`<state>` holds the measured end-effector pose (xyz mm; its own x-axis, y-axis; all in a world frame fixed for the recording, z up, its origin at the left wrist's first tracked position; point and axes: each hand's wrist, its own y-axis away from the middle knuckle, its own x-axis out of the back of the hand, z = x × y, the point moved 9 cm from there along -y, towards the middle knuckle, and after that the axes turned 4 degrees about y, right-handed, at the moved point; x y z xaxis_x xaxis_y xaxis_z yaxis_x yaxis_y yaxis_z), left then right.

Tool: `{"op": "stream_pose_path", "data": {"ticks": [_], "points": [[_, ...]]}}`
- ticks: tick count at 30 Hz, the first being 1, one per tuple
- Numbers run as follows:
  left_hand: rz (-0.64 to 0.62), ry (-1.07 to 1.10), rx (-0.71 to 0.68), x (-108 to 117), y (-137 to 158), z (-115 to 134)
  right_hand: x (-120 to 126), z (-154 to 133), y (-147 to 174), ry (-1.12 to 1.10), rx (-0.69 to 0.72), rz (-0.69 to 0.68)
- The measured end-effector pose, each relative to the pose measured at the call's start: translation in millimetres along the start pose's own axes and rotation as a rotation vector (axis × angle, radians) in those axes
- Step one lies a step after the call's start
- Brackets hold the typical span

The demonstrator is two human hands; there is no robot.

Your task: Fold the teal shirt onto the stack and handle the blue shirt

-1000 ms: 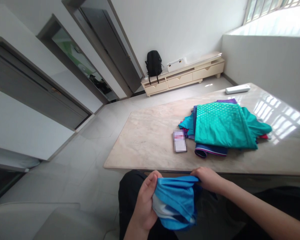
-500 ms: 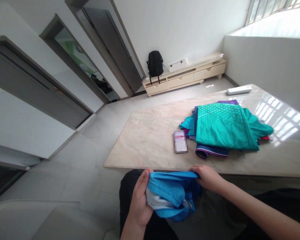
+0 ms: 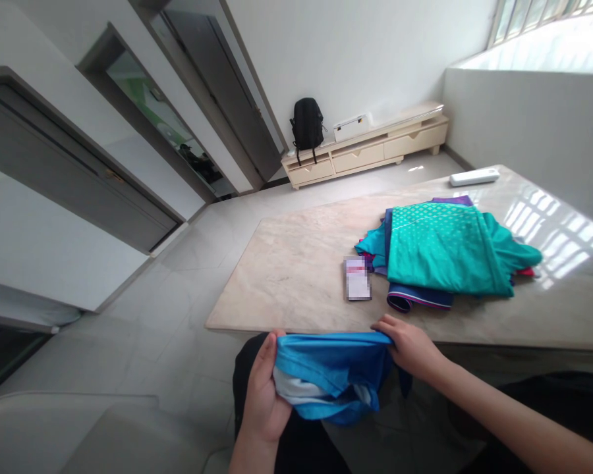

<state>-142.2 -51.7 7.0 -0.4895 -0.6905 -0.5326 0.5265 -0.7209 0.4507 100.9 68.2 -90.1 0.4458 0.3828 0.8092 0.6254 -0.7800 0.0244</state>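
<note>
My left hand (image 3: 263,388) pinches the left end of a blue garment (image 3: 329,375), thumb on top, fingers curled under the cloth. My right hand (image 3: 409,343) pinches the right end, fingers closed on the top hem. The hem is stretched flat between both hands; the rest sags in a bunch below, with a white-grey panel showing low on the left side. No logo or print readable on it. The garment hangs over my lap, just in front of the table's near edge, not resting on the table.

The marble table (image 3: 296,276) has its near edge right behind my hands. Small card or packet (image 3: 356,278) lies flat on it, its face blurred, so no writing readable. Just right of it, touching or nearly so, is a pile of folded clothes (image 3: 445,253): teal dotted piece on top, navy piece with a pink stripe poking out at the near side, purple at the far side, a bit of red at the right. White remote-like bar (image 3: 474,176) sits at the far edge, well apart from the pile; no label legible.

Open tabletop left of the card runs to the left corner, and a bare strip lies between the pile and the near edge. Far back, black backpack (image 3: 306,125) stands on a low cream cabinet (image 3: 366,153), with a white box beside it.
</note>
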Motion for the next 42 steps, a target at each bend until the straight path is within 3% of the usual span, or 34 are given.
{"op": "stream_pose_path", "data": {"ticks": [3, 5, 8, 10, 12, 14, 20, 26, 33, 42], "points": [[-0.025, -0.059, -0.049, -1.4, -2.4, 3.5, 14.0, -4.8, 1.7, -0.032, 0.009, 0.058], [-0.081, -0.149, -0.059, -8.1, 0.0, -4.0, 17.7, -17.8, 5.5, -0.099, 0.089, 0.053], [-0.287, -0.387, -0.038, -32.5, 10.4, -31.2, 8.8, -48.3, 16.4, -0.359, 0.279, -0.051], [-0.456, -0.593, -0.042, -51.1, 20.1, -53.8, -5.6, -59.9, 22.0, -0.57, 0.296, -0.151], [-0.596, -0.787, -0.083, -64.7, 28.6, -74.3, -21.9, -61.1, 23.4, -0.693, 0.226, -0.221], [-0.659, -0.889, -0.15, -69.2, 32.6, -88.7, -31.5, -56.4, 21.9, -0.771, 0.153, -0.242], [-0.505, -0.752, -0.36, -37.1, 27.5, -98.8, -23.6, -18.2, 14.5, -1.148, -0.15, -0.136], [-0.59, -0.955, -0.257, -23.8, 21.5, -118.7, -20.7, 7.2, 21.8, -1.383, -0.39, -0.046], [-0.523, -0.941, -0.315, -19.4, 11.0, -82.7, -19.1, 26.7, 7.7, -1.283, -0.394, 0.012], [-0.488, -1.212, -0.442, -17.0, 6.9, -57.3, 1.9, 4.8, 4.7, -0.672, -0.133, -0.102]]}}
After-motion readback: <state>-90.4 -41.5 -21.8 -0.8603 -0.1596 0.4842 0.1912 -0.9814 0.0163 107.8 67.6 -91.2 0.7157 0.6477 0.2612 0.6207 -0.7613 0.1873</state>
